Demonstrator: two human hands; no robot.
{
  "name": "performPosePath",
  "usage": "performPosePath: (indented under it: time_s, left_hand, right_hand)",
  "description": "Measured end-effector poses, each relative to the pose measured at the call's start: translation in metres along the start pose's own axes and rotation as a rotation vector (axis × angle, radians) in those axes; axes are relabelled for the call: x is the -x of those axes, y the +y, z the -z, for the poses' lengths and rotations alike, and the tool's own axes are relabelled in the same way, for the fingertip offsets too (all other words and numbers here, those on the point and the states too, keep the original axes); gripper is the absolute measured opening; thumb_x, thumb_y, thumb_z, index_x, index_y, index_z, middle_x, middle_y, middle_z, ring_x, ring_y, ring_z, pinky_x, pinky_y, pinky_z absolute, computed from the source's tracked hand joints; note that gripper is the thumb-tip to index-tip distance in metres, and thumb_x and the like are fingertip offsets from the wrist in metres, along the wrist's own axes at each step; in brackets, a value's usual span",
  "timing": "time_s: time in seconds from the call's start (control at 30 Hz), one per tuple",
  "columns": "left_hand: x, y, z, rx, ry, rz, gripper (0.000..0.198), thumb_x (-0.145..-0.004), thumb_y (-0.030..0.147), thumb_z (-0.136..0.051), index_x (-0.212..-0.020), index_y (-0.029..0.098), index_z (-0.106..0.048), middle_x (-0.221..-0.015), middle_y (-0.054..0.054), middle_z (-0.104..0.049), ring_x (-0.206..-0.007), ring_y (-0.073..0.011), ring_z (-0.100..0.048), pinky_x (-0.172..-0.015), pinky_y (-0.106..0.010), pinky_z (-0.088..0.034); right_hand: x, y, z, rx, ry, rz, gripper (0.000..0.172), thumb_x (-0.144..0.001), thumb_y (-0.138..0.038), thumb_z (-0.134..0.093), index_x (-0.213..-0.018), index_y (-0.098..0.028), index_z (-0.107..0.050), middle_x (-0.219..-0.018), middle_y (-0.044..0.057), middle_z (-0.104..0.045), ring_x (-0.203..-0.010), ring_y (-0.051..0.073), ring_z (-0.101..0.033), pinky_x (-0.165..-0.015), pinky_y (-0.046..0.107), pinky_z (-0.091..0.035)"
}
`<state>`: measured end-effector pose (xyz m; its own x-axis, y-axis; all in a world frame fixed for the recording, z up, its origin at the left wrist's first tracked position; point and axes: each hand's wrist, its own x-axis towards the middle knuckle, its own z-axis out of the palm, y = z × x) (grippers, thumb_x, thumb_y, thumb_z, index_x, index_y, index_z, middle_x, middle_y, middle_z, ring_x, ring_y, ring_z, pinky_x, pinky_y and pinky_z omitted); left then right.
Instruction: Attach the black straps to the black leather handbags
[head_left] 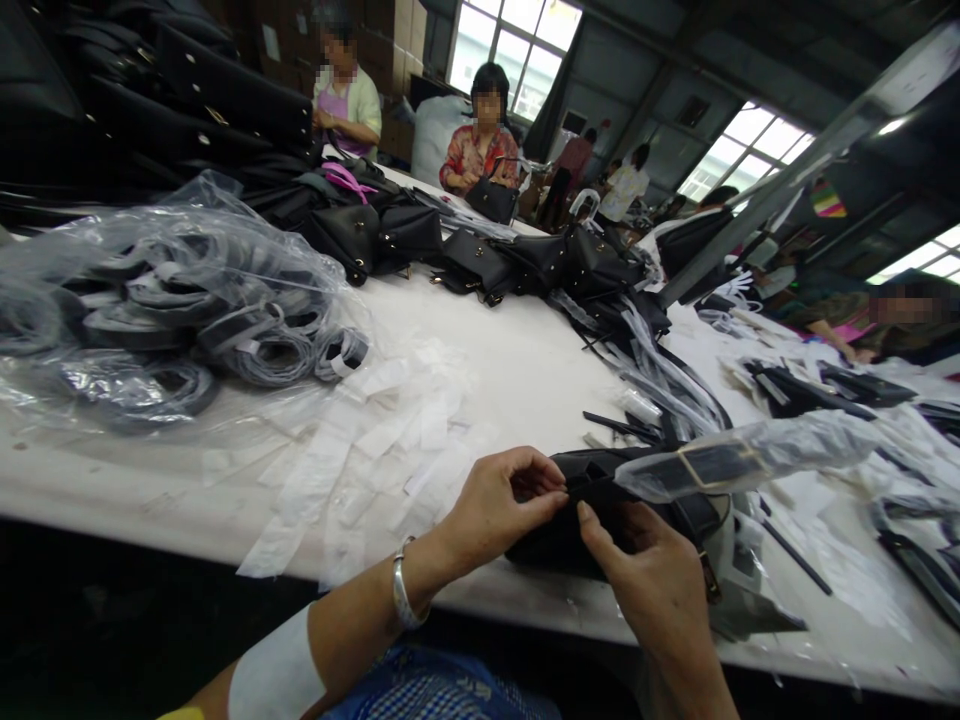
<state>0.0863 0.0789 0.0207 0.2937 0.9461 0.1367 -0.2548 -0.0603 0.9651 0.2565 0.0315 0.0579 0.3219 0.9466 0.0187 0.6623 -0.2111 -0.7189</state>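
My left hand (501, 505) pinches the top edge of a small black handbag (592, 510) that lies near the front edge of the white table (517, 370). My right hand (651, 580) grips the same bag from the near side, thumb on its top edge. A black strap with a gold buckle, wrapped in clear plastic (742, 460), runs off to the right from the bag. A silver bangle sits on my left wrist.
Clear bags of coiled straps (172, 320) lie at the left, loose white paper strips (375, 440) in front of them. Finished black handbags (480, 260) are lined up across the table's far side. Other people sit at the far end and at the right.
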Motion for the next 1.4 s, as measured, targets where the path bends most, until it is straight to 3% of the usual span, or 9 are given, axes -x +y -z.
performPosePath:
  time_s: [0.53, 0.67, 0.77, 0.9, 1.0, 1.13, 1.27, 1.33, 1.4]
  left_hand:
    - [0.004, 0.004, -0.009, -0.188, 0.036, 0.007, 0.005, -0.079, 0.014, -0.071, -0.083, 0.016, -0.069, -0.076, -0.001, -0.071, -0.069, -0.0122, -0.067, -0.065, -0.02, -0.053]
    - [0.003, 0.002, -0.012, -0.206, 0.06, -0.01, 0.005, -0.078, 0.013, -0.071, -0.083, 0.016, -0.07, -0.078, -0.001, -0.071, -0.071, -0.0132, -0.067, -0.067, -0.021, -0.053]
    - [0.007, 0.0, -0.012, -0.16, 0.066, -0.024, 0.011, -0.082, 0.017, -0.069, -0.093, 0.017, -0.07, -0.086, -0.003, -0.072, -0.079, -0.0151, -0.068, -0.073, -0.024, -0.055]
    - [0.015, -0.005, -0.005, -0.169, 0.084, -0.017, 0.02, -0.085, 0.022, -0.069, -0.105, 0.019, -0.068, -0.101, -0.005, -0.071, -0.093, -0.0187, -0.067, -0.079, -0.027, -0.056]
    - [0.018, -0.008, 0.002, -0.228, 0.077, 0.033, 0.018, -0.083, 0.023, -0.07, -0.1, 0.019, -0.069, -0.097, -0.005, -0.071, -0.092, -0.0208, -0.067, -0.077, -0.028, -0.056]
    - [0.023, -0.009, 0.006, -0.22, 0.075, 0.06, 0.02, -0.083, 0.033, -0.071, -0.095, 0.018, -0.069, -0.085, -0.004, -0.069, -0.081, -0.0199, -0.066, -0.072, -0.027, -0.054]
    - [0.035, -0.021, 0.002, -0.21, 0.205, 0.02, 0.032, -0.081, 0.049, -0.073, -0.091, 0.02, -0.066, -0.077, -0.001, -0.066, -0.068, -0.0176, -0.062, -0.063, -0.025, -0.053]
    - [0.04, -0.034, -0.001, -0.225, 0.249, 0.036, 0.038, -0.077, 0.056, -0.075, -0.088, 0.021, -0.065, -0.076, -0.001, -0.065, -0.066, -0.0182, -0.062, -0.061, -0.026, -0.053]
    - [0.044, -0.046, -0.006, -0.234, 0.239, 0.068, 0.043, -0.074, 0.061, -0.075, -0.087, 0.021, -0.064, -0.076, -0.001, -0.066, -0.068, -0.0196, -0.064, -0.062, -0.027, -0.054]
  right_hand:
    - [0.011, 0.002, -0.006, 0.081, 0.15, 0.131, 0.033, -0.075, -0.051, -0.069, -0.081, -0.019, -0.076, -0.072, 0.006, -0.078, -0.068, 0.026, -0.075, -0.064, 0.033, -0.058]
    - [0.008, 0.001, -0.005, 0.085, 0.114, 0.171, 0.031, -0.078, -0.05, -0.068, -0.084, -0.02, -0.076, -0.073, 0.005, -0.079, -0.069, 0.025, -0.075, -0.066, 0.031, -0.058]
    - [0.003, 0.001, 0.0, 0.07, 0.051, 0.207, 0.032, -0.081, -0.051, -0.067, -0.086, -0.021, -0.075, -0.076, 0.004, -0.079, -0.069, 0.024, -0.076, -0.067, 0.031, -0.06]
    - [0.003, 0.015, 0.002, 0.145, 0.067, 0.41, 0.036, -0.083, -0.049, -0.068, -0.102, -0.019, -0.076, -0.097, 0.009, -0.08, -0.088, 0.028, -0.077, -0.082, 0.036, -0.062]
    - [0.007, 0.027, 0.003, 0.277, 0.057, 0.552, 0.034, -0.087, -0.037, -0.067, -0.115, -0.019, -0.072, -0.108, 0.012, -0.078, -0.095, 0.029, -0.076, -0.081, 0.035, -0.062]
    - [0.003, 0.021, 0.01, 0.334, -0.022, 0.753, 0.028, -0.093, -0.016, -0.053, -0.111, -0.021, -0.073, -0.096, 0.008, -0.08, -0.083, 0.022, -0.076, -0.072, 0.028, -0.061]
    - [-0.016, 0.012, 0.021, 0.34, -0.01, 1.042, 0.033, -0.094, -0.009, -0.044, -0.091, -0.021, -0.074, -0.087, 0.006, -0.079, -0.076, 0.018, -0.072, -0.07, 0.029, -0.057]
    - [-0.024, 0.018, 0.024, 0.342, -0.028, 1.087, 0.03, -0.094, -0.009, -0.047, -0.089, -0.022, -0.074, -0.084, 0.003, -0.078, -0.077, 0.016, -0.071, -0.076, 0.029, -0.056]
    - [-0.024, 0.029, 0.026, 0.337, -0.035, 1.033, 0.025, -0.093, -0.01, -0.051, -0.089, -0.022, -0.073, -0.078, 0.001, -0.077, -0.078, 0.016, -0.071, -0.079, 0.028, -0.057]
